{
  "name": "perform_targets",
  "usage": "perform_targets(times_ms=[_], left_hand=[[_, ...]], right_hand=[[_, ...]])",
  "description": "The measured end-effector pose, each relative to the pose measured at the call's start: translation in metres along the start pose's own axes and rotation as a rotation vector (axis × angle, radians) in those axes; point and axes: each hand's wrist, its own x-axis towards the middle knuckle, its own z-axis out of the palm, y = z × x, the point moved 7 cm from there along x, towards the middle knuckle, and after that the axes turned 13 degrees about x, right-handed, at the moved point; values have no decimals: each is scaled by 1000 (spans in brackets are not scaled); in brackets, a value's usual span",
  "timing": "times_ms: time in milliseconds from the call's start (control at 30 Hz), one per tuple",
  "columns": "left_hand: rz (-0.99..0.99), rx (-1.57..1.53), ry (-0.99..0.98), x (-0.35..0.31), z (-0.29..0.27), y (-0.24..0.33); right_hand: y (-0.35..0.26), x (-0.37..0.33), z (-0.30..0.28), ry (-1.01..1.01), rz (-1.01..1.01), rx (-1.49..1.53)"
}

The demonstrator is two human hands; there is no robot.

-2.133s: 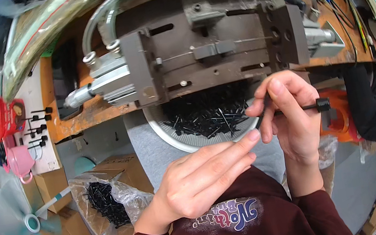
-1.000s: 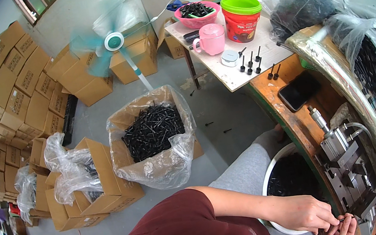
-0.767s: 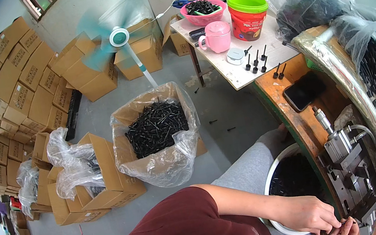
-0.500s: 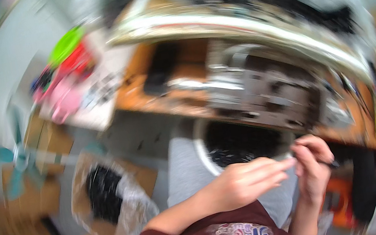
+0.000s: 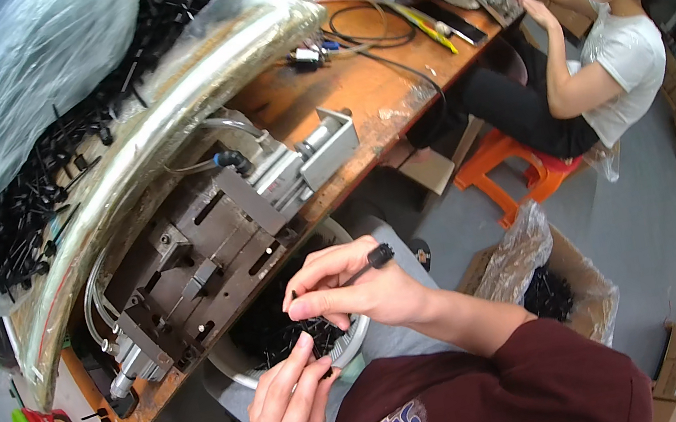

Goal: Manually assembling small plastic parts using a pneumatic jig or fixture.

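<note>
My right hand [image 5: 360, 286] is closed around a thin black stemmed plastic part [image 5: 379, 256], its ribbed knob sticking out past the knuckles. Just below and to the left, my left hand [image 5: 288, 414] has its fingers pinched together. A small dark bit shows at those fingertips, too little to name. The two hands are close but apart. Under them is a round tub [image 5: 234, 376] with a pale rim, holding many similar black parts. Beyond it, a metal clamping fixture [image 5: 220, 232] with air cylinders and clear hoses sits along the bench edge.
Black stemmed parts [image 5: 22, 212] heap under plastic film behind the fixture. Cables [image 5: 378, 28] lie on the wooden bench [image 5: 287, 75]. At right, a co-worker [image 5: 619, 62] sits on an orange stool [image 5: 512, 171]. A plastic-lined box [image 5: 592, 293] stands on the floor near my right elbow.
My view has swung right, bringing the co-worker and stool into fuller sight. The fixture now appears further left. My right hand has come over the tub, above my left.
</note>
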Motion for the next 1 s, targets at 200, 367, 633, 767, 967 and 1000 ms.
perform_targets(times_ms=[200, 367, 633, 767, 967, 1000], left_hand=[[-3, 4, -19, -2, 1, -1], [6, -30, -21, 1, 5, -2], [-131, -102, 15, -8, 5, -9], [-229, -190, 10, -13, 7, -13], [-107, -85, -45, -10, 6, -7], [-81, -71, -60, -10, 7, -6]], right_hand=[[12, -5, 0, 39, 102, 153], [15, -6, -7, 64, 110, 98], [16, -5, -2, 50, 133, 200], [15, -6, -1, 56, 147, 201], [14, -6, -4, 58, 119, 157], [13, -5, -4, 51, 104, 141]])
